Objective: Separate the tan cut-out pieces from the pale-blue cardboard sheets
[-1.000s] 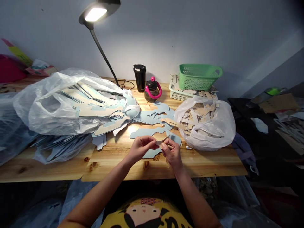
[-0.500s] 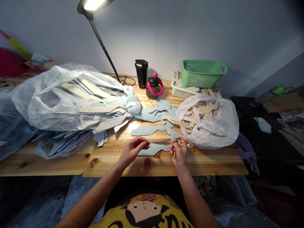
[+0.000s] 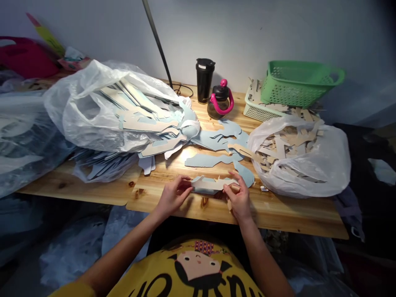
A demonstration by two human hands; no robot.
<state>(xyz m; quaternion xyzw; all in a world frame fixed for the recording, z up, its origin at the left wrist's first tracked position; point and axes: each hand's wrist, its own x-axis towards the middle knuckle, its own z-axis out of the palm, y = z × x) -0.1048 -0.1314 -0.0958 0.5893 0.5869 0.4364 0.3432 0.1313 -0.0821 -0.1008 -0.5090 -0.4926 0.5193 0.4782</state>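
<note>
Near the front edge of the wooden table, the left hand pinches one end of the die-cut card; the right hand grips the other, tucking beige scraps in its fingers. Light, level support should prevent creasing.

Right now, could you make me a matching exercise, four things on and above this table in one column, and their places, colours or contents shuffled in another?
1. cut piece
2. green basket
3. lidded cup
4. right plastic bag

A. above a paler basket
B. holding tan scraps
C. between left hand and right hand
D. black, upright

Pairs: 1-C, 2-A, 3-D, 4-B
</note>
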